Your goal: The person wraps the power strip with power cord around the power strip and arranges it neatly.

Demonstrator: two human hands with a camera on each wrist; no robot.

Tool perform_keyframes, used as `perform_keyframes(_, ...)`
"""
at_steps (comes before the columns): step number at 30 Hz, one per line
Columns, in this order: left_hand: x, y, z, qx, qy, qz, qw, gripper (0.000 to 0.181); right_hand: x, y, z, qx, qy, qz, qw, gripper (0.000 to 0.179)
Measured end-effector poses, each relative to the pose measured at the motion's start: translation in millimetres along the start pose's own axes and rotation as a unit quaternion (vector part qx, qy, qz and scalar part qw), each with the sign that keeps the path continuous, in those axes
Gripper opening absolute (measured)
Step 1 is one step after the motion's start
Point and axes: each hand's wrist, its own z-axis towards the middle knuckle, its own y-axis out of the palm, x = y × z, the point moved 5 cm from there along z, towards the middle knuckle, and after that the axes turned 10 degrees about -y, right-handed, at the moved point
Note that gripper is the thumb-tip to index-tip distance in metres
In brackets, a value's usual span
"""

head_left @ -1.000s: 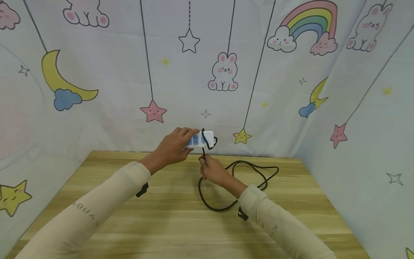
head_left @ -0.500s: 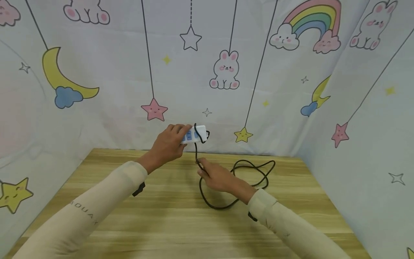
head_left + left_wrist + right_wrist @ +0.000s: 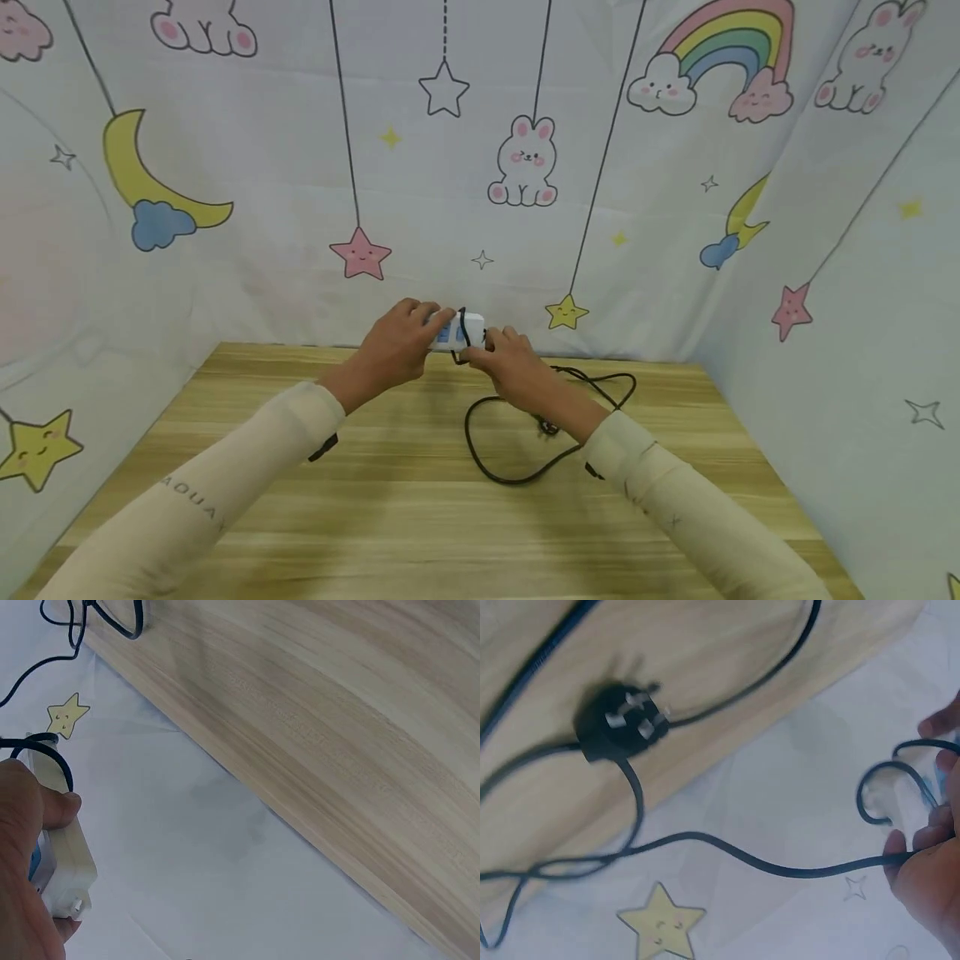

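A white power strip [image 3: 476,327] with blue sockets is held up near the back wall. My left hand [image 3: 396,343] grips its left part, and in the left wrist view the thumb lies along the white side of the strip [image 3: 73,859]. Black cord [image 3: 463,327] loops around the strip's right part. My right hand [image 3: 517,368] is at that right end, and in the right wrist view its fingers pinch the cord [image 3: 802,871]. Part of the strip is hidden behind both hands.
The rest of the cord [image 3: 510,482] lies in loose loops on the wooden table [image 3: 360,533], partly under the right forearm. Its black plug [image 3: 615,724] lies among the loops. A white cloth wall [image 3: 285,150] with printed stars and rabbits stands along the table's back edge.
My right hand has moved up from below the strip to its right end, bringing cord with it. The strip was raised slightly, then lowered. The plug now shows beside the right forearm.
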Motion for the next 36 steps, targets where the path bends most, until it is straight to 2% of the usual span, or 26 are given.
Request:
perform_keyframes(3,7.1,1.1,-3.0,0.005,0.017,0.005,0.9998,0.062,3.7,-7.7,11.5,0.029,-0.038,-0.027,0.9985,0.014)
perform_keyframes(6,14.0,0.1,-5.3,0.021,0.032,0.007,0.9992,0.059,10.5,-14.6,21.2,0.053,-0.063,-0.029,0.9962,0.012)
perform_keyframes(9,19.4,-1.7,-6.3,0.036,0.048,0.003,0.9982,0.059,17.9,-21.6,26.5,0.066,-0.072,0.009,0.9952,0.014)
perform_keyframes(15,26.6,-0.9,-8.8,0.058,0.088,0.02,0.9943,0.052,30.6,-27.4,29.9,0.039,-0.065,0.105,0.9916,0.011)
perform_keyframes(18,28.7,-1.8,-10.0,0.062,0.091,0.012,0.9939,0.05,36.7,-28.8,31.4,0.035,-0.065,0.12,0.99,0.012)
perform_keyframes(22,28.9,-5.0,-11.2,0.05,0.085,-0.005,0.9951,0.057,46.5,-31.0,31.6,0.039,-0.049,0.151,0.9866,0.012)
perform_keyframes(28,25.9,-8.4,-11.2,0.034,0.087,-0.024,0.9954,0.066,62.0,-26.9,29.9,0.044,-0.004,0.246,0.9684,0.016)
perform_keyframes(33,24.6,-13.7,-8.7,0.042,0.093,-0.045,0.9937,0.068,72.8,-22.6,27.8,0.075,0.029,0.305,0.9489,0.023)
perform_keyframes(36,24.4,-16.6,-6.0,0.047,0.094,-0.054,0.9929,0.069,76.4,-19.3,26.0,0.08,0.044,0.337,0.9372,0.027)
